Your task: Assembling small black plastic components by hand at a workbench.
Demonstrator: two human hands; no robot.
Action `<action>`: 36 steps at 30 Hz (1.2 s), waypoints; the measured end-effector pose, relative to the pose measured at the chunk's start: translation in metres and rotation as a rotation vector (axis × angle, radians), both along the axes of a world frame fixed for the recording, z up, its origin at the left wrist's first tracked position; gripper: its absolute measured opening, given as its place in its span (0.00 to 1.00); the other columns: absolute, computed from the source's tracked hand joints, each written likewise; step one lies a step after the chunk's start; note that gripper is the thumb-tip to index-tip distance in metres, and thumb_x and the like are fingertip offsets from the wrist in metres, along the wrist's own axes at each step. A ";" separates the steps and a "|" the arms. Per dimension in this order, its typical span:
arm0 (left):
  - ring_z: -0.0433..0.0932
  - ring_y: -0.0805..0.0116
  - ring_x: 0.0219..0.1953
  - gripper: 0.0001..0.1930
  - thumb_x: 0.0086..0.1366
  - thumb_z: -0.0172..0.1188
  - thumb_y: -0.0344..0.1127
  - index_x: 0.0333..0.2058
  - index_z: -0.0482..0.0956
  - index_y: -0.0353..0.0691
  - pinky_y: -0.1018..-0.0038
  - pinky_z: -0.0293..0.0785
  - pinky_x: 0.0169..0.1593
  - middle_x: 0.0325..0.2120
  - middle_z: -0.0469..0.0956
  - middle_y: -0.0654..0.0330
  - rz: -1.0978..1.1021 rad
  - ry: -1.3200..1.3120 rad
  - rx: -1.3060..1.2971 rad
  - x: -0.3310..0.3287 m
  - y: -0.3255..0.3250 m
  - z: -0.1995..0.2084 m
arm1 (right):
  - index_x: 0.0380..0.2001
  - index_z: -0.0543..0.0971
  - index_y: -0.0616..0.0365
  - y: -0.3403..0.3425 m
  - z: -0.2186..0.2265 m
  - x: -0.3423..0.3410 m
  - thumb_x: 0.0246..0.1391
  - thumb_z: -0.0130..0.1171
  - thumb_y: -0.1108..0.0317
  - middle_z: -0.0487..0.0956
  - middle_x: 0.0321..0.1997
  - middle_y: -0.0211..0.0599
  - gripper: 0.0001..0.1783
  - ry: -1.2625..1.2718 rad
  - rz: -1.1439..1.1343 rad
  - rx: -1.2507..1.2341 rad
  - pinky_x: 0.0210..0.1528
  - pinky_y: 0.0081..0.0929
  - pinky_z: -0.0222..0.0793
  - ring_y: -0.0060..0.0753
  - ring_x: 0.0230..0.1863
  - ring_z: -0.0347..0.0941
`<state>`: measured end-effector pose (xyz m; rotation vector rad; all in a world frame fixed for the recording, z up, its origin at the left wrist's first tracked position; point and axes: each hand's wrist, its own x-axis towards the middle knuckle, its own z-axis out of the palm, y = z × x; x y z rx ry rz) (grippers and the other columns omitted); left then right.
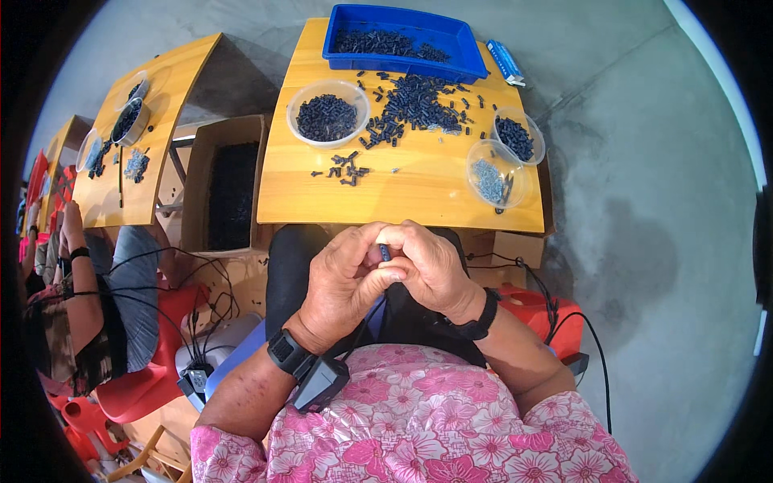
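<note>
Above my lap, just off the table's front edge, both hands meet around a small dark plastic piece (385,253). My left hand (342,274) pinches it from one side, and my right hand (431,270) grips it from the other, thumbs close together. Only a short part of the piece shows between the fingertips. On the yellow table (290,189) ahead lies a loose heap of similar dark pieces (419,101). A smaller scatter of them (346,171) lies nearer to me. A clear tub of small silvery parts (489,180) stands at the right edge.
At the table's back sits a blue tray (403,63) of dark pieces, beside a blue-and-white box (505,63). Two clear tubs, left (293,113) and right (535,135), hold more. A cardboard box (201,173) stands left, near another person (80,298) at a neighbouring table (173,88).
</note>
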<state>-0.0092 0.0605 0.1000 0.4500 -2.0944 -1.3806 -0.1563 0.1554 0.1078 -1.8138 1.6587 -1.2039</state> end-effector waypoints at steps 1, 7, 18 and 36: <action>0.73 0.67 0.29 0.23 0.55 0.68 0.39 0.48 0.74 0.39 0.75 0.72 0.35 0.27 0.73 0.60 0.003 0.016 0.018 0.001 0.000 0.000 | 0.45 0.70 0.57 -0.001 0.001 0.001 0.60 0.51 0.62 0.74 0.34 0.41 0.14 0.020 0.004 -0.023 0.37 0.33 0.69 0.47 0.34 0.73; 0.75 0.73 0.29 0.16 0.60 0.63 0.32 0.46 0.77 0.38 0.77 0.74 0.35 0.28 0.74 0.62 0.006 0.016 0.208 -0.001 0.001 -0.003 | 0.43 0.72 0.58 -0.001 -0.006 0.001 0.54 0.54 0.75 0.75 0.34 0.41 0.12 -0.043 -0.047 -0.055 0.38 0.33 0.70 0.46 0.35 0.75; 0.75 0.81 0.30 0.08 0.68 0.54 0.31 0.42 0.78 0.37 0.83 0.78 0.37 0.33 0.78 0.65 -0.081 0.047 1.004 -0.002 -0.007 -0.008 | 0.44 0.76 0.58 0.005 -0.004 0.009 0.52 0.59 0.78 0.74 0.25 0.29 0.15 -0.373 -0.197 0.028 0.31 0.18 0.69 0.18 0.26 0.71; 0.76 0.78 0.36 0.13 0.68 0.55 0.37 0.45 0.77 0.36 0.82 0.77 0.39 0.38 0.78 0.63 -0.304 0.134 1.210 0.002 -0.016 -0.004 | 0.44 0.76 0.54 0.000 0.008 0.010 0.48 0.63 0.69 0.75 0.30 0.36 0.18 0.112 -0.216 -0.186 0.30 0.28 0.70 0.35 0.27 0.74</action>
